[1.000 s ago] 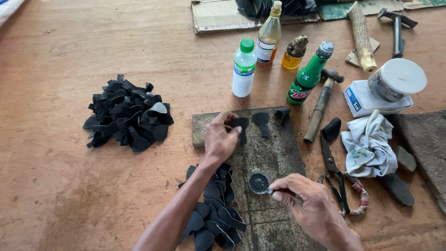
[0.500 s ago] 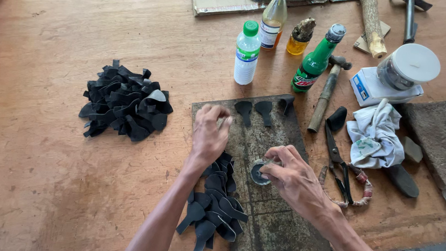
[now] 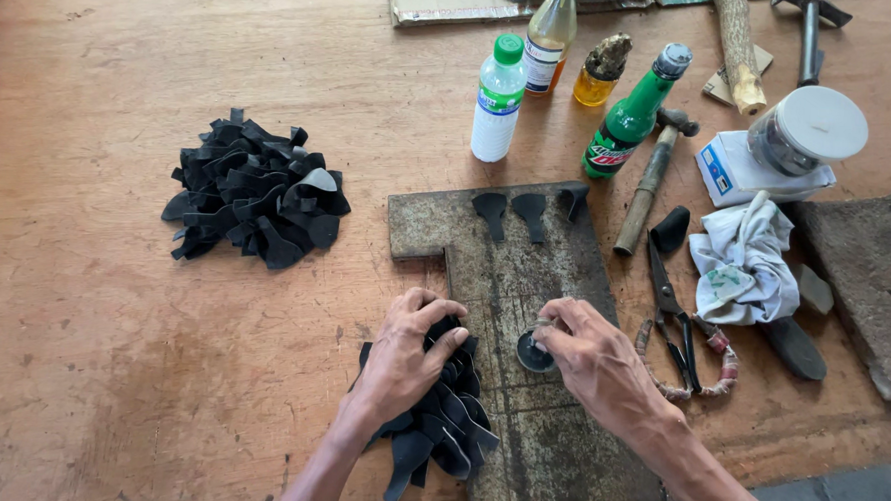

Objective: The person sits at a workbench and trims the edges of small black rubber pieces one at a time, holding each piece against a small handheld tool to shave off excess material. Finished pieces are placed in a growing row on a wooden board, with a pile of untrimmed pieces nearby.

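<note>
At the near edge of the table [image 3: 80, 365], the left hand [image 3: 406, 354] rests on a near pile of black rubber pieces [image 3: 438, 421], its fingers curled and clenched around the top pieces. Just right of it, the right hand [image 3: 591, 357] pinches a small round dark tin [image 3: 535, 353] between thumb and fingers, holding it against a worn, stained work board [image 3: 525, 274] that runs from the near edge toward the middle of the table.

At the far end of the board lie 3 black cut pieces [image 3: 529, 209] in a row. Right of the board sit a pair of scissors [image 3: 668, 310], a crumpled white cloth [image 3: 746, 259] and a hammer [image 3: 654, 174]. Well to the left, a second pile of black pieces [image 3: 253, 192] lies apart on the bare wood.

Farther off stand a green-capped clear bottle [image 3: 497, 102], a green bottle [image 3: 632, 113], a bottle of yellowish liquid [image 3: 552, 30] and a small amber jar [image 3: 598, 72]. At the far right, a white-lidded jar [image 3: 806, 131] lies on a white box [image 3: 735, 168].
</note>
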Available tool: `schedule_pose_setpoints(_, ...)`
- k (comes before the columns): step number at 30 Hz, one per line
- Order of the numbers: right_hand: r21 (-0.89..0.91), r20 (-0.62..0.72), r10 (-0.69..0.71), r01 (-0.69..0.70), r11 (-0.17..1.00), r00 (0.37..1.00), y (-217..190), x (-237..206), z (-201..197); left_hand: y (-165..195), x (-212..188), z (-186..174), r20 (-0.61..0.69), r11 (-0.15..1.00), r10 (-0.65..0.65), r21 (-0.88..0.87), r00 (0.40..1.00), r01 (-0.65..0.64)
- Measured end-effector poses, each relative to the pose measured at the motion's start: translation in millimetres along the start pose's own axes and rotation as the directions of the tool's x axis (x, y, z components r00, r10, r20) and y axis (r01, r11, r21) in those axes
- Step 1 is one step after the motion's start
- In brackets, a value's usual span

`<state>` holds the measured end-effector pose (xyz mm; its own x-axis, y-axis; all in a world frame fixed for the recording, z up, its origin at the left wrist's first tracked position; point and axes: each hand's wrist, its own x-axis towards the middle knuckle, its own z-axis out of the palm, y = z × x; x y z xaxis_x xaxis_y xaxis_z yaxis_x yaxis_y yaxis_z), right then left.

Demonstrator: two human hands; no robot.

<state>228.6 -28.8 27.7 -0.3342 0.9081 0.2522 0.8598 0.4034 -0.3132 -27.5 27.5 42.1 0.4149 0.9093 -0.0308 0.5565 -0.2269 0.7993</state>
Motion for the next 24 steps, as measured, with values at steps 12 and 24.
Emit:
schedule_pose_setpoints(12,-0.060,-0.029,-0.054,0.052,0.997,0.998,-2,-1,1,-11,-19,-3,-0.243,0.999,0.040,-0.011,0.969,-0.044)
schedule_pose_setpoints(24,0.108,-0.128,0.049,-0.035,0.994,0.991,-17,-3,-28,-9,-17,14,0.074,0.577,-0.107,-0.807,0.992,0.122)
